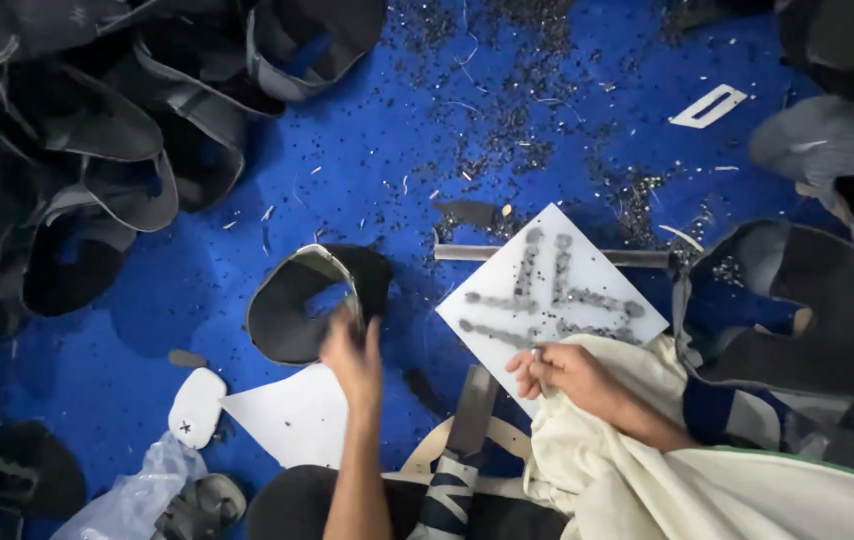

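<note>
While the left hand grips a dark shoe upper, the right hand rests — on a white board.

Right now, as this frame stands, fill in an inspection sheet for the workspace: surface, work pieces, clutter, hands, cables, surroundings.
Surface: blue floor covering, strewn with small dark punchings and pale slivers.
Work pieces: dark curved shoe upper under the left hand; white board marked with rows of grey punch dents; metal bar behind the board.
Clutter: white paper pattern, small white sole-shaped piece, clear plastic bag, white slotted template.
Hands: left hand grips the upper's edge; right hand pinches a small item at the board's edge.
Cables: nothing seen.
Surroundings: heaps of dark uppers left and right; cream cloth.
</note>
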